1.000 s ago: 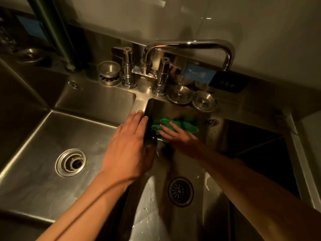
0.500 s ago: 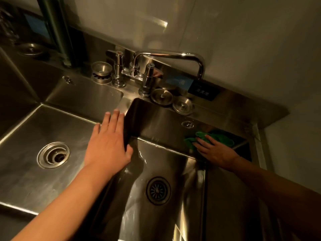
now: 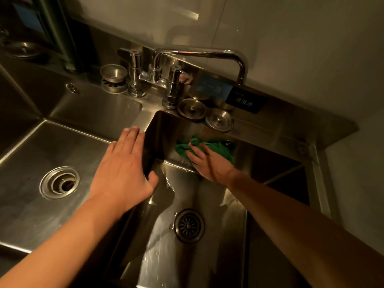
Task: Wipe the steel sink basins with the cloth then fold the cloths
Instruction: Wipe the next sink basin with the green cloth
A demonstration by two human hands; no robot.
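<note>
While the right hand (image 3: pixel 209 163) works low in the right basin (image 3: pixel 218 256), the left hand (image 3: pixel 122 171) lies flat and spread on the divider (image 3: pixel 148 119) between the two basins, thumb hooked over the inner edge; this reads as a brace that steadies the person leaning forward. The right hand presses the green cloth (image 3: pixel 220 147) with extended fingers against the rear wall of the basin, near where that wall meets the floor, so the palm supplies wiping pressure rather than a pinch. The cloth is bunched and soft, its nap matte against the brushed, reflective steel. Water streaks and droplets sit on the basin floor around the slotted round drain (image 3: pixel 189 226). The left basin (image 3: pixel 31 204) looks drier, with a ringed open drain (image 3: pixel 59 182). On the back ledge stand a chrome faucet (image 3: pixel 199 54) with a squared spout and two domed drain stoppers (image 3: pixel 192 109). Only one cloth is visible; folding is judged not yet begun.
</note>
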